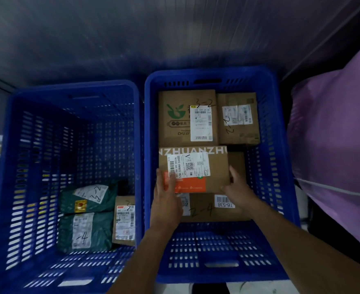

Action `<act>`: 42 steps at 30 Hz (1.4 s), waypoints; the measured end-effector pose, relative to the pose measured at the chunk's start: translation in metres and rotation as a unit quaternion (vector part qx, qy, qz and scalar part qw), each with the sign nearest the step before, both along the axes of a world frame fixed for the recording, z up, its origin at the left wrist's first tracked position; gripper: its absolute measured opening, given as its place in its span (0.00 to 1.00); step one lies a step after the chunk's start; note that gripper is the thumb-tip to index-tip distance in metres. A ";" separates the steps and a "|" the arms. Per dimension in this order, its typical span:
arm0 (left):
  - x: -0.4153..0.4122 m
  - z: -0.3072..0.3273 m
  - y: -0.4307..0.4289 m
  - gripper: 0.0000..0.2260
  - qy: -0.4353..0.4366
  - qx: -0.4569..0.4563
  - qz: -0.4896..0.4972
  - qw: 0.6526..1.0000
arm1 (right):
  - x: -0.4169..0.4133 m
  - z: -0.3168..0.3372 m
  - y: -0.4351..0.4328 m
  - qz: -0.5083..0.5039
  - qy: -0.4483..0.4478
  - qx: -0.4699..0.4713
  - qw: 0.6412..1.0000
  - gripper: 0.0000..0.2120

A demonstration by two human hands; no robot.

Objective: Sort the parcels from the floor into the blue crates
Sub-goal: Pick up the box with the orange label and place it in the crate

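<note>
Dim grey wall panels back two blue plastic crates standing side by side. Both our hands are inside the right crate [217,251], holding a flat cardboard parcel [215,166] that bears a white shipping label and an orange patch. Our left hand [167,195] clasps its left edge, fingers close together, one digit laid across the orange patch. Our right hand [239,190] curls round the near right corner, thumb up along the edge, its other fingers hidden behind the cardboard. Beneath the fingers lies a carton marked 2-4 [204,210]. Beyond the fingertips sit a carton with a green logo [177,119] and a plainer labelled carton [238,132]. Left of the left hand's fingers, the left crate [47,145] holds two green mailer bags [87,217] and a small carton [125,219]. Right of the right hand's fingers bulges a purple sack [334,145]. We judge the parcel is being placed on the stack. Next, both hands should settle it flat, let go and lift clear.
</note>
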State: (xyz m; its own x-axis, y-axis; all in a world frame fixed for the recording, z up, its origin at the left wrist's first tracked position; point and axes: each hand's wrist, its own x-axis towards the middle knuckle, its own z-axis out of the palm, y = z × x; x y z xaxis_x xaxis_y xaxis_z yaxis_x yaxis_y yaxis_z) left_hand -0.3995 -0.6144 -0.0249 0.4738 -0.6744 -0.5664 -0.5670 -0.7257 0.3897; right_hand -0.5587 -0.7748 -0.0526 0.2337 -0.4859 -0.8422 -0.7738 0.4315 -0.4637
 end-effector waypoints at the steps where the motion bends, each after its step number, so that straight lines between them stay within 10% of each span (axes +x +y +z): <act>1: 0.001 0.001 0.000 0.38 -0.004 0.003 -0.004 1.000 | 0.000 0.000 0.000 0.004 -0.004 0.005 1.000 0.40; 22: 0.026 0.042 -0.001 0.40 -0.045 0.046 -0.149 0.987 | 0.003 0.081 -0.001 0.235 0.069 -0.120 0.962 0.35; 42: 0.113 0.410 0.078 0.32 -0.063 0.054 -0.201 0.976 | -0.003 0.404 0.136 0.190 0.113 -0.111 0.969 0.23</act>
State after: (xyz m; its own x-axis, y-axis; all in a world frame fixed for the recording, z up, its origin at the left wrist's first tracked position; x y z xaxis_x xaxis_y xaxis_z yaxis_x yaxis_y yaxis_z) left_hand -0.2864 -0.5368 0.3850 0.2530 -0.7595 -0.5993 -0.8532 -0.4672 0.2319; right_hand -0.5612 -0.6389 0.3513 0.2533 -0.5765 -0.7769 -0.9496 0.0052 -0.3134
